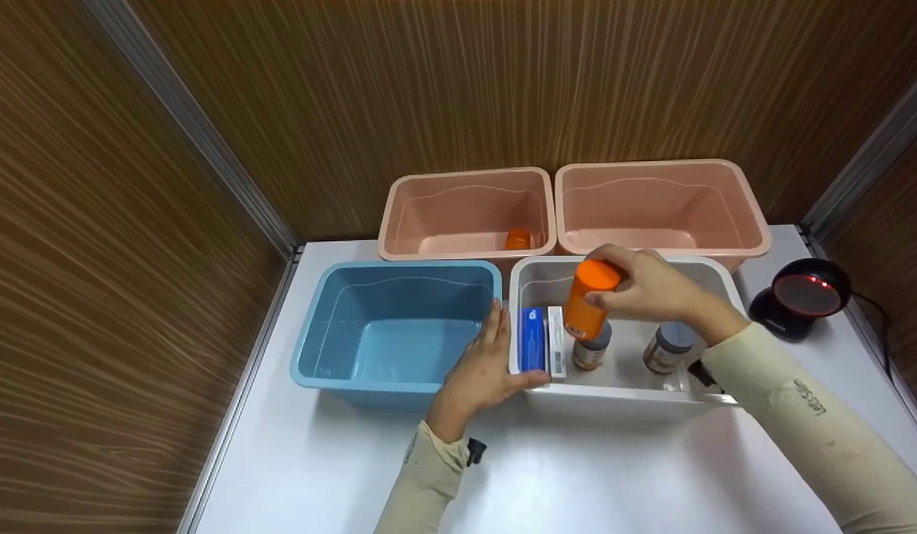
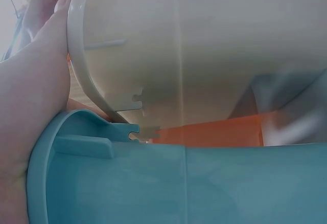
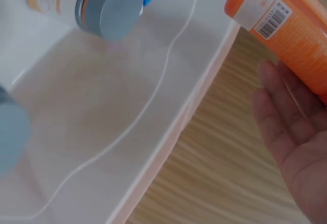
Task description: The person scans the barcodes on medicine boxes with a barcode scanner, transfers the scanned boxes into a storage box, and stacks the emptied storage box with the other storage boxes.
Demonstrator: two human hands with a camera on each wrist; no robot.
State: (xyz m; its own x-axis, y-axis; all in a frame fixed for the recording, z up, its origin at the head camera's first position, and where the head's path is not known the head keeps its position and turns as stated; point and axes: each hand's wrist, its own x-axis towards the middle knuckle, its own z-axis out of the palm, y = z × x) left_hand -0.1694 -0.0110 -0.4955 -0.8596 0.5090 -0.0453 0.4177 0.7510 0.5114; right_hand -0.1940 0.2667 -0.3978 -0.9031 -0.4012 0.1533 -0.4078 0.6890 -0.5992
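Observation:
My right hand [image 1: 648, 285] holds an orange bottle [image 1: 586, 305] with an orange cap, tilted above the white bin [image 1: 636, 395]. In the right wrist view a barcode label shows on the bottle [image 3: 301, 40]. Below it in the white bin stand two jars with grey lids, one jar [image 1: 590, 354] partly behind the bottle, the other jar [image 1: 662, 354] near my right forearm. My left hand [image 1: 477, 374] rests where the rims of the blue bin [image 1: 384, 386] and the white bin meet, fingers extended and thumb on the white rim.
A blue box [image 1: 533, 341] and a white box [image 1: 556, 343] stand at the white bin's left end. Behind are two pink bins; the left pink bin [image 1: 466, 176] contains an orange item [image 1: 518, 239], the right pink bin is [image 1: 651, 167]. A black scanner [image 1: 800, 297] with red lights stands right.

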